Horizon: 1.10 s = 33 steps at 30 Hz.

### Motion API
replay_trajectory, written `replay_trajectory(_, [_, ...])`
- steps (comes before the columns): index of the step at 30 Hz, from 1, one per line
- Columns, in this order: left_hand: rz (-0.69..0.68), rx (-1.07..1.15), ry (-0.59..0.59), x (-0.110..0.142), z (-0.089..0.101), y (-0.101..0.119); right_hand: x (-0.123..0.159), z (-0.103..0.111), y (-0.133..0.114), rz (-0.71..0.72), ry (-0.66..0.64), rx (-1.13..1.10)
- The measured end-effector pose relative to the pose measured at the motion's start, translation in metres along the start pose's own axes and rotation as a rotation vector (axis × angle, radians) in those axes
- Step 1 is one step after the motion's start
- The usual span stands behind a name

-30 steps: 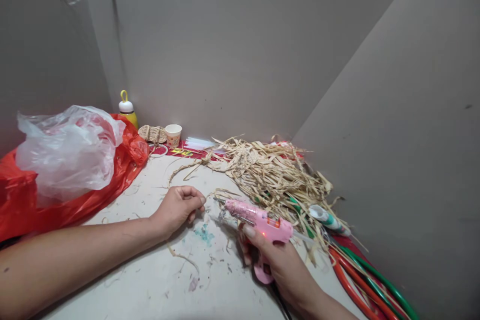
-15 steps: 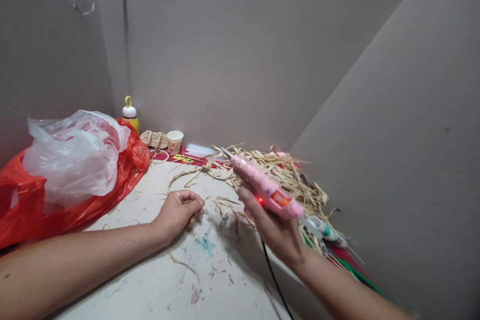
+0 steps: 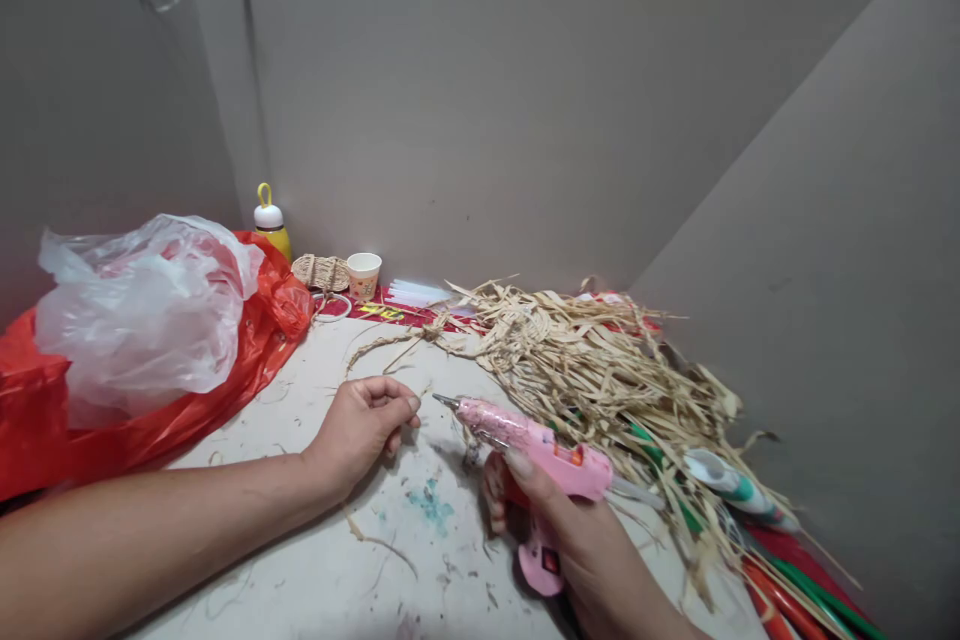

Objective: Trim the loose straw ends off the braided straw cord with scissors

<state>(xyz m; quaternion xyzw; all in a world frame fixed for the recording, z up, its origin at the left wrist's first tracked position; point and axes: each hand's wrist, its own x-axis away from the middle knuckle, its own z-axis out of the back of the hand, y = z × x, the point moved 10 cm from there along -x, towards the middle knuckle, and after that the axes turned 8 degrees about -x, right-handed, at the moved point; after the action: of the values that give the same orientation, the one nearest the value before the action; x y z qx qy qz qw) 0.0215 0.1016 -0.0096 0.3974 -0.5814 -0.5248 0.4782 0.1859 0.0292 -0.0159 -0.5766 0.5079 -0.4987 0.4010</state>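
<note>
My right hand (image 3: 577, 530) is wrapped round the handle of a pink hot glue gun (image 3: 536, 445), its thumb along the body. The gun's metal nozzle points left, close to the fingertips of my left hand (image 3: 371, 425). That left hand rests low over the white tabletop (image 3: 300, 560), thumb and fingers pinched together. Whatever it holds, if anything, is too small to make out. A clear glue stick (image 3: 637, 492) sticks out of the gun's back end. Beyond the hands lies a braided straw strand (image 3: 382, 344), which runs to the dry straw pile (image 3: 600, 360).
On the left, a white plastic bag (image 3: 150, 310) lies on a red bag (image 3: 281, 320). Along the back stand a yellow bottle (image 3: 271, 225), a woven straw piece (image 3: 321, 272), a paper cup (image 3: 364, 277) and white sticks (image 3: 416, 294). A white-and-green tube (image 3: 731, 480) lies at the right.
My right hand has lowered the glue gun and levelled it, bringing its nozzle near my left fingertips. My left hand stays pinched in nearly the same place. The view has shifted slightly.
</note>
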Motion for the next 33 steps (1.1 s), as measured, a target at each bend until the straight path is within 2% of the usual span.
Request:
replay_trajectory(3, [0.003,0.008,-0.008,0.001,-0.002,0.001,0.0,-0.003,0.004,-0.022,-0.02,0.003])
replay_trajectory(15, [0.036,0.027,-0.021,-0.001,-0.005,-0.004,0.004,0.009,0.002,-0.053,0.135,0.23])
replay_trajectory(25, [0.038,0.03,-0.033,-0.001,-0.007,-0.007,0.005,0.013,0.004,-0.085,0.172,0.351])
replay_trajectory(33, [0.028,0.028,-0.043,-0.001,-0.008,-0.009,0.003,0.005,0.003,-0.091,0.133,0.21])
